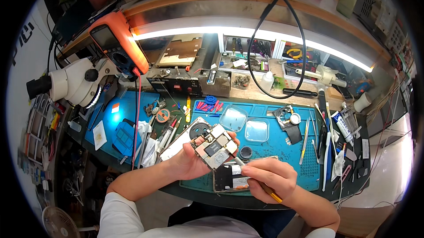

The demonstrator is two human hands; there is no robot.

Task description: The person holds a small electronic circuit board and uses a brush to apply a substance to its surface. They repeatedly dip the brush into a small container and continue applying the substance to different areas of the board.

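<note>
A phone circuit board [213, 149] with metal shields and a dark chip is gripped at its edges by my left hand [187, 162], tilted above the mat. My right hand [274, 177] holds a slim tool with a golden handle [270, 193] like a pen; its front end reaches the board's right edge. Whether the tip touches the board I cannot tell. Below the board lies an opened phone body [234, 180] with a black battery, partly hidden by my right hand. Behind my left hand rests a pale phone housing [174, 146] with a round dark part on it.
Two clear plastic boxes [257, 130] and a small round dark jar [245, 152] stand on the blue mat [282, 149]. Tweezers [304, 142], brushes and a tube [342, 127] lie at right. An orange multimeter [119, 44] and a microscope [70, 81] stand at left.
</note>
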